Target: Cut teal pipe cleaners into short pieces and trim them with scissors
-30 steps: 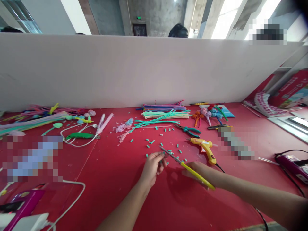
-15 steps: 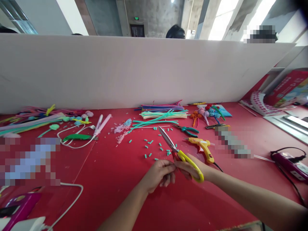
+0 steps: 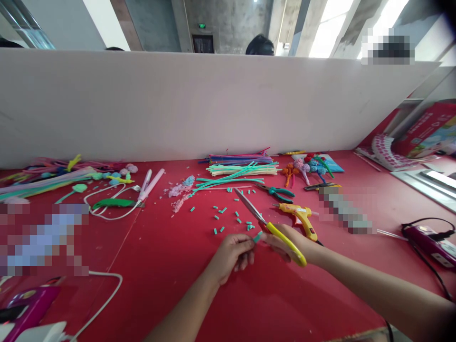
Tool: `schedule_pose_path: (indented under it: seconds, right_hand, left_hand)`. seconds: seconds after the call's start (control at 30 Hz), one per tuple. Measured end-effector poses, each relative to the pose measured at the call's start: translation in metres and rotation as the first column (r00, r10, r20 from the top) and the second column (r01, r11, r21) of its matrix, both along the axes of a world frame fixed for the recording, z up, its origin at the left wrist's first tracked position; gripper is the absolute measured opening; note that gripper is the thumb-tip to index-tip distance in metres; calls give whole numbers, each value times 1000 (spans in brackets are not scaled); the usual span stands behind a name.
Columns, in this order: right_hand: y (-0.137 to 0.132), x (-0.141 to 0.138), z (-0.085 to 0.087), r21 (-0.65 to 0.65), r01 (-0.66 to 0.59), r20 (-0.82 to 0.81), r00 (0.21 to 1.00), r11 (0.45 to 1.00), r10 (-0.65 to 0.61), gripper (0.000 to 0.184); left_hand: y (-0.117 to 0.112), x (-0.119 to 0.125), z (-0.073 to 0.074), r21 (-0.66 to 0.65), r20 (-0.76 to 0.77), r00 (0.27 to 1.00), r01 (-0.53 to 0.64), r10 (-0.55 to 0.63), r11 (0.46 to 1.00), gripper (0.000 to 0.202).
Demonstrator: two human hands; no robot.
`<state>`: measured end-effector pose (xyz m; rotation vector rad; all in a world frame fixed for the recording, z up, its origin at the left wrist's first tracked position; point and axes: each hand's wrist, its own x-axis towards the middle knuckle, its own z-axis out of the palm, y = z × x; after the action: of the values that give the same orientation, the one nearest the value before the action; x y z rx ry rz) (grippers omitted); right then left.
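Observation:
My left hand (image 3: 235,254) pinches a short teal piece of pipe cleaner (image 3: 257,237) between thumb and forefinger. Close on its right, my right hand (image 3: 283,242) holds yellow-handled scissors (image 3: 287,243), their blades (image 3: 249,206) pointing up and to the left. The right fingertips are near the far end of the teal piece; whether they touch it I cannot tell. Several cut teal bits (image 3: 216,217) lie scattered on the red table (image 3: 160,285) beyond my hands. Behind them rest long teal pipe cleaners (image 3: 228,183).
Right of the bits are teal-handled pliers (image 3: 281,194) and a yellow glue gun (image 3: 301,218). Bundled pipe cleaners (image 3: 245,159) lie by the white partition (image 3: 213,104). At left are a pink hair-straightener-like tool (image 3: 151,185), a green-handled tool (image 3: 117,203) and a white cable (image 3: 119,285).
The teal piece now shows between my left fingertips, where it was hidden before. My hands have shifted slightly apart, and the scissors have moved a little to the right.

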<state>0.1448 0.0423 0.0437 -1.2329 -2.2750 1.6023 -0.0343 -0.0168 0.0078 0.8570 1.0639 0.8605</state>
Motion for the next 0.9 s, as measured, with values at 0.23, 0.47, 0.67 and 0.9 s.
schedule_pose_path:
  seconds: [0.23, 0.47, 0.67, 0.9]
  right_hand:
    - [-11, 27, 6, 218, -190, 287, 950, 957, 123, 35]
    - [-26, 24, 0, 199, -168, 292, 951, 966, 105, 40]
    - [-26, 22, -3, 189, -135, 262, 961, 973, 82, 38]
    - [-26, 21, -10, 210, -111, 266, 963, 971, 52, 40]
  left_hand:
    - [6, -6, -7, 120, -57, 929, -358, 367, 926, 23]
    - [4, -3, -6, 139, -78, 928, -352, 365, 926, 24]
    - [4, -4, -5, 133, -91, 927, -352, 365, 926, 25]
    - [4, -6, -9, 126, -88, 928, -349, 361, 928, 28]
